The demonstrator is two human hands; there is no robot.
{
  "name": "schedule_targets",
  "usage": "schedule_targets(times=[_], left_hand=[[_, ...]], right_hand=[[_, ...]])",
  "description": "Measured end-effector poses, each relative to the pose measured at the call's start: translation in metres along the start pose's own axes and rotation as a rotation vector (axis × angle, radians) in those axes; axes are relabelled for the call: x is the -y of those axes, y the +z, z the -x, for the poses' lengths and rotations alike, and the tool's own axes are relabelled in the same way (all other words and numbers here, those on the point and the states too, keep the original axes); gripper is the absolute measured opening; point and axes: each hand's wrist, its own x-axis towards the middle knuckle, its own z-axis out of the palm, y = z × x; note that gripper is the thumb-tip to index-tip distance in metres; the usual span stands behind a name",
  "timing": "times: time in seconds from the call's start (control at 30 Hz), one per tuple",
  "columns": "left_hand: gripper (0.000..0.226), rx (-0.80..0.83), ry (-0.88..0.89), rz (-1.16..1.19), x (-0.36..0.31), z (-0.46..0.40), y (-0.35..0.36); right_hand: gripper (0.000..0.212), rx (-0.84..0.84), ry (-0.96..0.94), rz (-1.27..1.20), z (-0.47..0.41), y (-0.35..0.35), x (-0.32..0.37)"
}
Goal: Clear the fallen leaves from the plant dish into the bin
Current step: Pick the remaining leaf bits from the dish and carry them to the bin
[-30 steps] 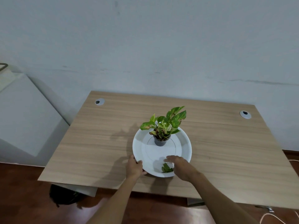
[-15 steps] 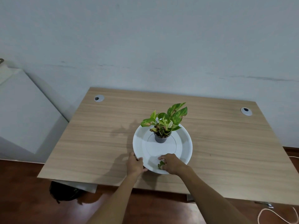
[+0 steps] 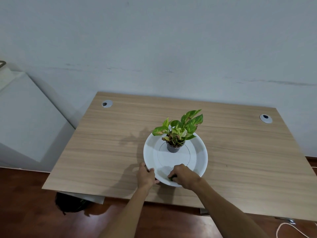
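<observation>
A pale wall (image 3: 154,48) fills the upper half of the view, and below it a wood-grain counter (image 3: 106,152) stretches across, with a round cable port near each far corner, one at the left (image 3: 107,103) and one at the right (image 3: 265,118). On the dark wooden floor (image 3: 25,212), a black bin (image 3: 72,202) sits partly tucked under the counter's near left edge. A white round plant dish (image 3: 197,152) lies near the middle of the counter, toward the near edge. A small dark pot (image 3: 173,148) stands upright in the far half of the dish, holding a plant (image 3: 181,127) with green and yellow leaves. The left hand (image 3: 146,176) grips the dish's near left rim, thumb over the edge. The right hand (image 3: 185,176) rests inside the near part of the dish, fingers curled closed around the fallen leaves (image 3: 172,178), of which only a small green scrap shows beneath the knuckles, touching the dish surface.
</observation>
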Motion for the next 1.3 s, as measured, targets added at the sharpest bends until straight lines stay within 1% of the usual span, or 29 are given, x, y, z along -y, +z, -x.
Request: schedule_targets(times=[0.1, 0.2, 0.27, 0.33, 0.4, 0.47, 0.57, 0.6, 0.67, 0.73, 0.8, 0.83, 0.87, 0.9, 1.0, 1.07, 1.17, 1.3], left_hand=[[0.016, 0.004, -0.012, -0.004, -0.001, 0.0, 0.0], [0.016, 0.007, -0.023, 0.003, 0.0, -0.001, 0.0], [0.015, 0.011, -0.027, 0.012, 0.0, -0.002, -0.001], [0.015, 0.021, -0.042, 0.022, 0.0, -0.002, -0.002], [0.02, 0.046, -0.074, 0.042, -0.001, -0.002, -0.004], [0.023, 0.085, -0.121, 0.072, -0.005, -0.001, -0.008], [0.021, 0.164, -0.201, 0.091, -0.014, 0.0, -0.019], [0.022, 0.198, -0.214, 0.071, -0.018, -0.001, -0.025], [0.025, 0.221, -0.174, -0.026, -0.023, -0.002, -0.038], [0.025, 0.121, -0.093, -0.1, -0.027, -0.007, -0.048], [0.022, -0.045, -0.013, -0.108, -0.03, -0.011, -0.054], [0.021, -0.102, 0.02, -0.076, -0.033, -0.012, -0.054], [0.021, -0.108, 0.04, 0.0, -0.037, -0.01, -0.052], [0.023, -0.062, 0.04, 0.124, -0.041, -0.007, -0.048], [0.039, 0.203, -0.067, 0.569, -0.05, 0.002, -0.033], [0.05, 0.336, -0.129, 0.751, -0.053, 0.006, -0.022], [0.054, 0.441, -0.178, 0.942, -0.053, 0.014, -0.01], [0.049, 0.488, -0.221, 1.062, -0.051, 0.018, 0.001]], right_hand=[[0.027, 0.005, 0.014, 0.001, -0.002, -0.001, 0.002], [0.024, -0.01, 0.057, -0.05, -0.002, -0.001, 0.002], [0.021, -0.056, 0.122, -0.139, -0.001, -0.001, 0.0], [0.016, -0.136, 0.219, -0.282, 0.002, -0.001, -0.004], [0.014, -0.211, 0.282, -0.407, 0.008, 0.001, -0.008], [0.011, -0.252, 0.304, -0.492, 0.014, 0.001, -0.01], [0.009, -0.296, 0.308, -0.586, 0.02, -0.005, -0.007], [0.008, -0.316, 0.306, -0.61, 0.02, -0.009, -0.004], [0.008, -0.361, 0.297, -0.698, 0.021, -0.019, 0.003], [0.008, -0.402, 0.279, -0.831, 0.021, -0.031, 0.014], [0.011, -0.427, 0.243, -0.909, 0.02, -0.044, 0.028], [0.012, -0.429, 0.22, -0.932, 0.018, -0.049, 0.036], [0.012, -0.428, 0.193, -0.945, 0.016, -0.053, 0.044], [0.011, -0.421, 0.164, -0.949, 0.014, -0.058, 0.052], [0.011, -0.373, 0.067, -0.906, 0.008, -0.071, 0.076], [0.01, -0.329, -0.014, -0.806, 0.007, -0.078, 0.09], [0.018, -0.285, -0.091, -0.63, 0.006, -0.081, 0.104], [0.024, -0.276, -0.121, -0.445, 0.008, -0.081, 0.109]])
